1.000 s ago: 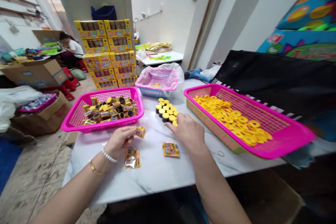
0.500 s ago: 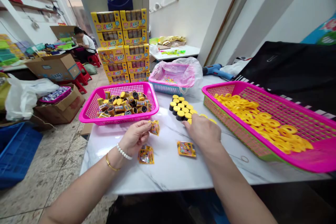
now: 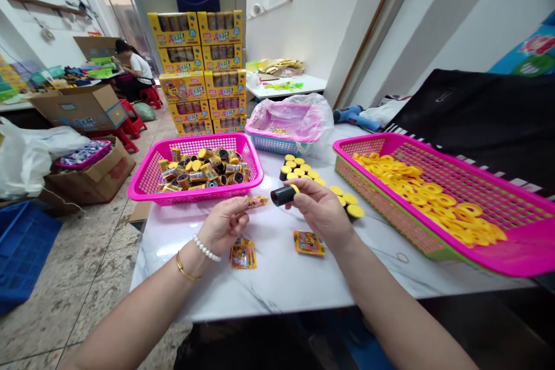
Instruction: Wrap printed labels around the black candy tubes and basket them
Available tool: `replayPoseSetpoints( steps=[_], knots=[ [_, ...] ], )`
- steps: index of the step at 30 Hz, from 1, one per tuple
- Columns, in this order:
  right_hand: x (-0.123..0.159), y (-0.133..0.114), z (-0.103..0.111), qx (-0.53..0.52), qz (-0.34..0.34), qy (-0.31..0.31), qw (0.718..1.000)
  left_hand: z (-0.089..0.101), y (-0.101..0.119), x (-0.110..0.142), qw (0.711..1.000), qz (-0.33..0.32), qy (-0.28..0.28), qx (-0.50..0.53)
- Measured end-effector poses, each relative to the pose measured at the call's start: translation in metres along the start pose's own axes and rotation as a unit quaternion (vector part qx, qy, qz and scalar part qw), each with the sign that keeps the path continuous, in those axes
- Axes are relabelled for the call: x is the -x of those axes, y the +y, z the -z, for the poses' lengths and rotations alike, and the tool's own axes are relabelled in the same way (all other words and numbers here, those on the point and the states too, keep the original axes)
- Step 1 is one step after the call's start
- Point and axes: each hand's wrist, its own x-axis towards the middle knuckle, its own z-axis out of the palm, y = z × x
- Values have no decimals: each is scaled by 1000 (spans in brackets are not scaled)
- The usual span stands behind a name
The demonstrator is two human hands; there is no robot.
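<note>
My right hand (image 3: 321, 211) grips a small black tube with a yellow cap (image 3: 284, 195), held sideways above the marble table (image 3: 277, 283). My left hand (image 3: 225, 222) pinches a small yellow sticker (image 3: 257, 202) right beside the tube's open end. Two more yellow stickers (image 3: 243, 254) (image 3: 309, 243) lie flat on the table below my hands. Behind my right hand stands a cluster of yellow-capped black tubes (image 3: 299, 170), and a few more (image 3: 349, 205) sit to its right.
A pink basket (image 3: 150, 176) of labelled tubes sits at the left, a larger pink basket (image 3: 511, 248) of yellow rings at the right, and a blue basket lined with a pink bag (image 3: 281, 127) behind. Stacked yellow cartons (image 3: 197, 69) stand beyond. A person sits far left.
My right hand has lifted a black tube from the cluster and brought it toward my left hand, which has turned the sticker toward it. The camera view shifted slightly.
</note>
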Motion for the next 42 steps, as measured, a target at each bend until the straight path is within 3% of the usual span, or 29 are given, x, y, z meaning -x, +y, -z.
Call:
replayPoseSetpoints(
  steps=[5, 9, 14, 18, 21, 25, 27, 31, 35, 38, 42],
  knots=[
    [1, 10, -7, -17, -43, -53, 998, -4, -1, 3, 1000, 8, -17, -8],
    [1, 15, -9, -6, -53, -32, 998, -2, -3, 2, 999, 3, -35, -8],
    [8, 18, -15, 93, 12, -5, 996, 1, -6, -2, 1000, -3, -18, -5],
    [14, 19, -20, 169, 79, -21, 982, 2, -9, -3, 997, -28, -7, -65],
    [13, 18, -18, 158, 107, -32, 981, 2, -12, -2, 989, -66, 6, -135],
    [9, 15, -10, 93, 128, -23, 987, 4, -9, 0, 960, -193, 54, -194],
    [8, 14, -8, 65, 133, -32, 989, 6, -5, -1, 953, -215, 14, -213],
    [9, 12, -11, 108, 173, -70, 976, 13, -1, -6, 956, -150, -123, -219],
    [12, 11, -15, 214, 213, -81, 950, 16, -5, -10, 960, -143, -106, -216],
    [12, 11, -17, 236, 217, -66, 945, 14, -8, -11, 959, -172, -84, -210],
    [13, 12, -18, 263, 225, -45, 937, 14, -10, -10, 949, -213, -103, -207]
  ],
)
